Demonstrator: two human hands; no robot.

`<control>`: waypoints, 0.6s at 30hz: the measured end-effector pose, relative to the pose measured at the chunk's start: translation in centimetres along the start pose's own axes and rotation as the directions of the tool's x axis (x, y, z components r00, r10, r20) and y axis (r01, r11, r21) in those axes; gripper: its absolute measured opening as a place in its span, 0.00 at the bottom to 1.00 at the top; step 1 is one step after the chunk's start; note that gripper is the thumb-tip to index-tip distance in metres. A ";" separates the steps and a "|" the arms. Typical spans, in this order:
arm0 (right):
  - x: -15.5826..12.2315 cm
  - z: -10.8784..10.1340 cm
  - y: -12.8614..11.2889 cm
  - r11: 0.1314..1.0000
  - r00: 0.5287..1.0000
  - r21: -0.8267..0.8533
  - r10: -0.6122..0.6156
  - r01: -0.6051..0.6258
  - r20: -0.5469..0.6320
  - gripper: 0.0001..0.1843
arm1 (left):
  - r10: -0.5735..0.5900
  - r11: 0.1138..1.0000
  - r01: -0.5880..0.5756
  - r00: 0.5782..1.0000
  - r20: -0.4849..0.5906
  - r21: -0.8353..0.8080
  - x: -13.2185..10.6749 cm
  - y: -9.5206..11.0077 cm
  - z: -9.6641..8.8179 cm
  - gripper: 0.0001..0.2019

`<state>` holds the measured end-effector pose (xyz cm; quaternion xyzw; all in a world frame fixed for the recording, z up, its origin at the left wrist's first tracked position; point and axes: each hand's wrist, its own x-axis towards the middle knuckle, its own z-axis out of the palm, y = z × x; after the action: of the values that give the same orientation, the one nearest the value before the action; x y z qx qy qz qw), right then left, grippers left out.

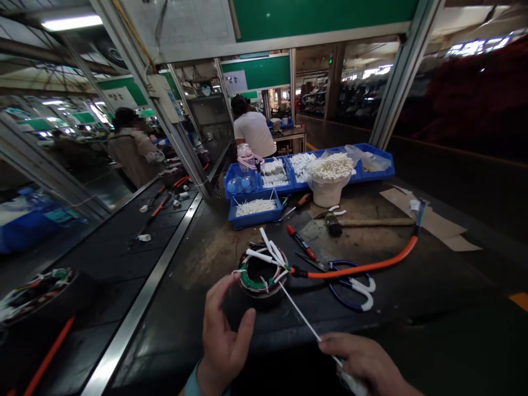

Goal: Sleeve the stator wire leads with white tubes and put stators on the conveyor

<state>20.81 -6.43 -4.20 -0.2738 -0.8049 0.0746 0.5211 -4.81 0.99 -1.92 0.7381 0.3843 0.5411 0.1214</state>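
A motor stator (264, 294) with green and dark red windings sits on the dark bench in front of me. White sleeves (259, 256) stick up from its coils, and an orange cable (363, 269) runs off to the right. My left hand (225, 324) is at the stator's left side, thumb and fingers apart; whether the fingertips touch its rim I cannot tell. My right hand (363, 357), low on the right, is closed on a white cord (303, 316). The cord stretches straight from the stator's front right edge to these fingers, and more white material shows beneath them.
Blue-handled scissors (350, 294), a red-and-black marker-like tool (302, 242) and a mallet (371, 222) lie right of the stator. Behind stand blue bins (253, 219) and a white tub (328, 192) of white sleeves. On the left a conveyor (136, 264) carries another stator (37, 297). Other people work beyond.
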 end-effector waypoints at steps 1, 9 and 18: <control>-0.4 0.1 0.0 0.999 0.999 0.000 0.042 -0.042 0.014 0.09 | 0.042 0.999 -0.041 0.998 -0.048 0.035 0.1 0.1 0.0 0.27; -0.7 -1.1 -1.2 0.969 0.964 0.048 0.233 -0.241 0.132 0.21 | 0.286 0.859 -0.347 0.935 0.208 0.377 2.8 1.5 -0.5 0.19; 5.0 4.3 3.6 0.827 0.860 0.236 0.494 -0.510 0.127 0.10 | -0.010 0.915 -0.145 0.925 0.379 0.377 4.9 1.4 3.1 0.09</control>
<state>16.87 -0.10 -3.60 -0.4021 -0.7031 0.3224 0.4899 -0.82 4.21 1.19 0.8496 0.4299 0.3050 0.0203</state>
